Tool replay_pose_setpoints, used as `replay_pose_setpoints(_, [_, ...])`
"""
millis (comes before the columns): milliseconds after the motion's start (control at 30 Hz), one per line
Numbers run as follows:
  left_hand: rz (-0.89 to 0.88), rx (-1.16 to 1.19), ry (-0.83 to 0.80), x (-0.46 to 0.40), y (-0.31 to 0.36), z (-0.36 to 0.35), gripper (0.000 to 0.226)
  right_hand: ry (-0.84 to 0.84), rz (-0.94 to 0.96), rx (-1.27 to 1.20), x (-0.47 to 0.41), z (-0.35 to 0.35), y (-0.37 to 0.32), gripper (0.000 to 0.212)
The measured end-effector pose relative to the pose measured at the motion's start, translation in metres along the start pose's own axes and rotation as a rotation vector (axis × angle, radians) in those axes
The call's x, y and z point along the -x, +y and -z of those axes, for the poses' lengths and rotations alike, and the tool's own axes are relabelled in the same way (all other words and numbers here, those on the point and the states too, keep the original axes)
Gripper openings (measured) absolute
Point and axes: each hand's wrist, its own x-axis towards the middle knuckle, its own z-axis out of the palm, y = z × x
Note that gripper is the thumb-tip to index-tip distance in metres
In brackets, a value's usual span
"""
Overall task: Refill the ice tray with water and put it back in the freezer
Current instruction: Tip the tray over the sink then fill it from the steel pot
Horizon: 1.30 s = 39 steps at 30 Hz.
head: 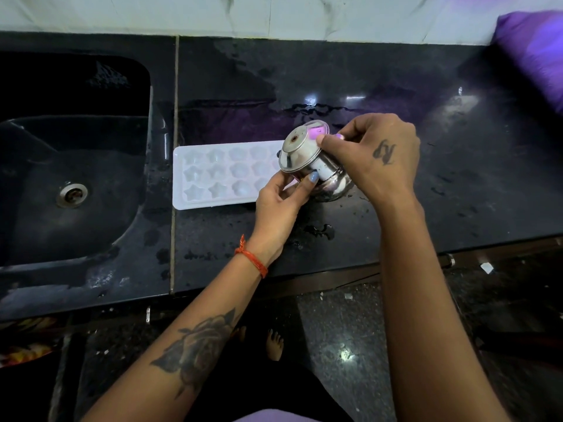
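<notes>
Both hands' fingers grip a steel pot — hiding the ice tray end.

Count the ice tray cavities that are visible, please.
11 show in the ice tray: four in the far row, four in the middle, three nearest. More are probably hidden behind the steel pot and hands.

1. A black sink basin sunk into the left of the counter, with a round metal drain in its floor
2. A dark polished stone countertop with water puddles and wet streaks near its front edge
3. A pale marbled wall along the back
4. A purple object, blurred, at the far right corner
5. A speckled dark floor below the counter edge
</notes>
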Motion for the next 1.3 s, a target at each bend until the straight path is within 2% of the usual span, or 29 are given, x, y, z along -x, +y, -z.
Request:
replay_pose_setpoints(167, [-0.014, 0.005, 0.018, -0.001, -0.002, -0.002, 0.026, -0.005, -0.003, -0.013, -0.001, 0.000, 0.002, 0.023])
replay_pose_setpoints(467, [-0.104, -0.128, 0.088, -0.003, 0.003, -0.007, 0.051, 0.000, -0.128, -0.272, -0.003, -0.002, 0.019, 0.024])
replay_pose_setpoints(667, [-0.100, -0.160, 0.066, -0.005, 0.001, -0.013, 0.057, 0.023, -0.135, -0.275, -0.002, 0.003, 0.024, 0.022])
replay_pose_setpoints(767, [-0.072, -0.151, 0.032, -0.006, -0.002, -0.016, 0.052, 0.031, -0.122, -0.183, -0.004, 0.006, 0.024, 0.021])
replay_pose_setpoints(933, [-0.027, -0.122, -0.017, -0.009, -0.008, -0.021, 0.023, 0.020, -0.087, -0.073, -0.008, 0.011, 0.023, 0.022])
replay_pose_setpoints(1100, [0.004, -0.065, -0.057, -0.008, -0.007, -0.026, 0.027, 0.021, -0.044, 0.032, -0.012, 0.012, 0.021, 0.028])
replay_pose_setpoints(1300, [0.028, -0.029, -0.060, -0.006, -0.008, -0.031, 0.020, 0.017, -0.003, 0.071, -0.014, 0.014, 0.021, 0.023])
